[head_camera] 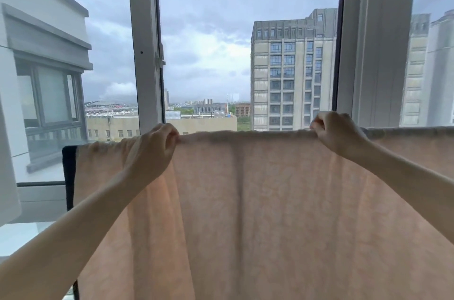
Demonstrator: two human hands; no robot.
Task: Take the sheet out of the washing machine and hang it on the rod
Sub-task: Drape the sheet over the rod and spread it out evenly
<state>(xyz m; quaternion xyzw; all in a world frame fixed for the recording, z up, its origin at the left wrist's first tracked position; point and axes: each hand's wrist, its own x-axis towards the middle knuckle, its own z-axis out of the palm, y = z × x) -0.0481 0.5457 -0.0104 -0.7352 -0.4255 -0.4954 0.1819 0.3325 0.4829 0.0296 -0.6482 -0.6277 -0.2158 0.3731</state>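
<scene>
Nearest the camera, two bare forearms reach up and forward from the bottom corners of the view. Between and behind them hangs the sheet, a pale peach cloth with a faint woven pattern, falling in long soft folds and filling the lower half of the view; its bottom edge is cut off below.

The left hand pinches the sheet's top fold, fingers curled over the edge. The right hand grasps the same fold further along, knuckles raised. The stretch between them lies fairly straight and level, so the two hands appear to be pulling the cloth sideways to spread it flat and even, which would help it dry and keep it from sliding off.

The rod itself cannot be seen: the sheet is draped over it and hides it along the whole top line. The far half of the sheet is also hidden. At the left edge a dark strip shows beside the cloth; whether it is a border of the sheet or another item is unclear. The washing machine is not in view.

Beyond stands a white-framed window, then grey apartment blocks and a cloudy sky.
</scene>
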